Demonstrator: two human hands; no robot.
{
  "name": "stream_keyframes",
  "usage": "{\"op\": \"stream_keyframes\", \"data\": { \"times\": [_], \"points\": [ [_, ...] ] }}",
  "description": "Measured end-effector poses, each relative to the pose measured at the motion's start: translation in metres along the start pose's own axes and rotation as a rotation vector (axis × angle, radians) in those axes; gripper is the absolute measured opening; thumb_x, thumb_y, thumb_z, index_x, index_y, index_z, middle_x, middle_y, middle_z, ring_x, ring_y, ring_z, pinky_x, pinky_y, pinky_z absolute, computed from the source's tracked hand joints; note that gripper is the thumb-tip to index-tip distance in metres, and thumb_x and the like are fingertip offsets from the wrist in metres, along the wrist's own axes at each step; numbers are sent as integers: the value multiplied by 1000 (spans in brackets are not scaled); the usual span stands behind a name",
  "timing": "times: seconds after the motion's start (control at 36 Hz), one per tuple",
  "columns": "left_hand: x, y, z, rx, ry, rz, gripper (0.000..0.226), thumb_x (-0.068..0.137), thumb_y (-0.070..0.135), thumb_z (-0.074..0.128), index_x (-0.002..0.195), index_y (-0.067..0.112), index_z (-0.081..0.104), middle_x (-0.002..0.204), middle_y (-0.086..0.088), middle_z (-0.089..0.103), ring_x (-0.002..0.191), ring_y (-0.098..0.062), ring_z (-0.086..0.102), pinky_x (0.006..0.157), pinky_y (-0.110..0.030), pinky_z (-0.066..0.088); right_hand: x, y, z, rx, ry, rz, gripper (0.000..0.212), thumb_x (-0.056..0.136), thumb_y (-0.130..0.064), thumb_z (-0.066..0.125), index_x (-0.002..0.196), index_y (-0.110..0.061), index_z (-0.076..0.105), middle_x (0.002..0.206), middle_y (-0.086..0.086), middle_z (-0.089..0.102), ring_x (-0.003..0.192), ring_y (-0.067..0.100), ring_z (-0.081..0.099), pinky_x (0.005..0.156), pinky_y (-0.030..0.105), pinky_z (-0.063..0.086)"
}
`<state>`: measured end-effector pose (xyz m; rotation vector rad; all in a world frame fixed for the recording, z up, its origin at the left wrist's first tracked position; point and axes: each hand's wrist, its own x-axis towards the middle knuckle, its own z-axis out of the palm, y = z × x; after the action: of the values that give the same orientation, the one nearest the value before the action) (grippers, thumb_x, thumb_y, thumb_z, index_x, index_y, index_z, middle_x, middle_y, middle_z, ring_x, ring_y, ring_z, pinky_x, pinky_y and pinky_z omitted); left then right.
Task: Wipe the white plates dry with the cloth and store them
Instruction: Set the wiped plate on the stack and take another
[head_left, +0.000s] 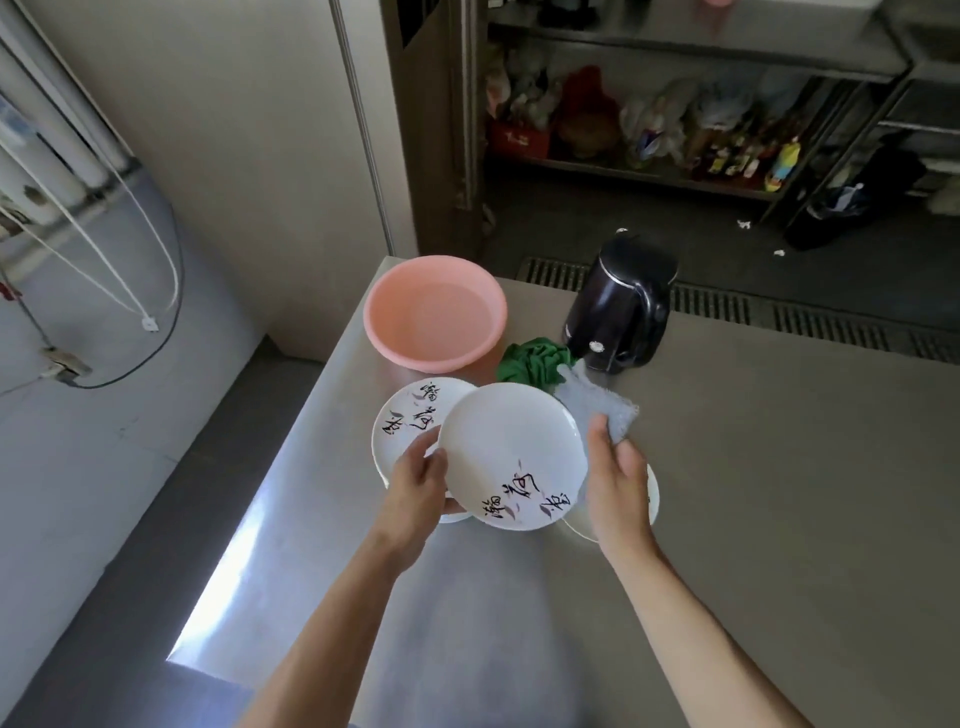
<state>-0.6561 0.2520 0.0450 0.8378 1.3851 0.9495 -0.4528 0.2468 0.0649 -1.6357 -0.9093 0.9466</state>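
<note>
I hold the round white ceramic plate with black brush lettering (511, 457) above the steel counter (727, 493). The left grip (418, 486) pinches its left rim, leaving the face free for wiping. The right grip (615, 478) clutches the pale grey-blue cloth (597, 402) at the plate's right edge, placed to sweep inward. A second lettered plate (410, 421) lies beneath at left. A third plate (652, 493) is mostly hidden under my right grip. I cannot tell whether either tops a stack.

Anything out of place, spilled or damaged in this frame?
Nothing serious. The plate held by the left hand looks intact, and the right hand holds the grey cloth beside it. Only oddities: a green cloth lies crumpled between the pink basin and black kettle, and small white scraps litter the floor beyond.
</note>
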Motion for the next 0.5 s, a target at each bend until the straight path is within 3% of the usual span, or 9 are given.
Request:
{"op": "stream_keyframes", "data": {
  "times": [0.08,0.14,0.19,0.25,0.28,0.31,0.36,0.44,0.5],
  "points": [
    [-18,-8,29,37,-89,2,33,111,15,37,130,32,58,113,0,75,98,-22,75,69,-40,63,-4,16,-24,-90,-90,-63,41,96,-50,44,76,-18,60,62,-17,50,62,5,46,57,14,38],
    [-32,-20,49,73,-140,-7,33,111,13,36,135,26,56,115,-6,73,100,-24,74,72,-47,64,-10,40,-41,-203,-178,-54,28,102,-39,45,104,-20,65,86,-26,61,83,-2,55,77,13,43],
    [-46,-35,65,116,-197,-26,35,111,11,34,135,21,57,115,-10,72,102,-27,73,76,-54,64,-22,71,-58,-333,-263,-15,29,104,-36,44,125,-22,58,106,-19,61,102,8,56,93,27,44],
    [-60,-54,76,145,-229,-67,36,111,10,33,135,20,58,112,-10,73,100,-26,74,76,-55,63,-36,103,-72,-475,-317,-19,44,104,-34,46,143,-15,47,133,-4,55,127,14,45,113,30,31],
    [-67,-63,80,151,-237,-96,36,111,10,33,135,20,59,112,-10,74,100,-27,74,76,-54,63,-43,118,-79,-565,-344,-65,51,104,-31,47,150,-11,39,148,-2,45,142,7,30,120,22,13],
    [-74,-73,83,151,-245,-126,37,111,10,33,135,21,59,112,-9,74,101,-29,74,76,-54,63,-50,133,-84,-655,-383,-124,56,104,-29,48,154,-10,32,158,-2,32,148,1,13,117,13,-5],
    [-88,-91,88,143,-277,-184,36,112,11,33,134,24,60,112,-6,75,103,-31,73,75,-51,64,-63,158,-94,-795,-484,-183,62,105,-31,44,158,-10,19,165,-1,13,147,3,-6,104,6,-25],
    [-104,-117,96,151,-282,-266,35,112,13,35,135,24,59,114,-9,74,100,-31,73,75,-49,63,-80,185,-107,-921,-595,-156,66,106,-37,36,159,-10,6,166,1,-2,152,14,-9,100,8,-32],
    [-110,-132,100,151,-263,-313,35,112,12,35,136,20,58,115,-12,74,94,-25,73,71,-45,63,-91,193,-110,-943,-659,-200,65,106,-39,35,158,-8,12,166,5,1,154,23,-1,106,12,-30]
  ]
}}
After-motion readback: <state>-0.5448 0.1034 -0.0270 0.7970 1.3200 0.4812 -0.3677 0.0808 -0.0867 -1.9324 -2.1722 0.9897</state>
